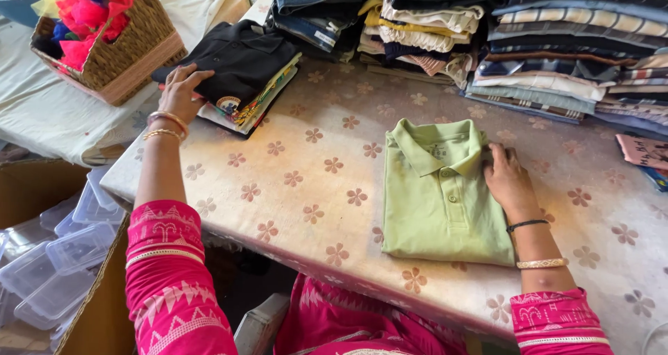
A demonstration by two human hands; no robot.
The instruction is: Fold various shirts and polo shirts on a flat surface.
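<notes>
Flat, right hand (506, 181) presses green polo shirt (438, 195).

You see a table (313, 188) under a pale cloth with pink flowers filling mid-frame. Stacked clothes (543, 42) line the upper right, a wicker basket (132, 56) sits upper left, clear plastic tubs (56, 257) lower left.

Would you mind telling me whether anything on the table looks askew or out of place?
Nothing stands out. The green polo shirt lies neatly folded under the right hand, and the left hand rests on a tidy pile topped by a black shirt.
</notes>
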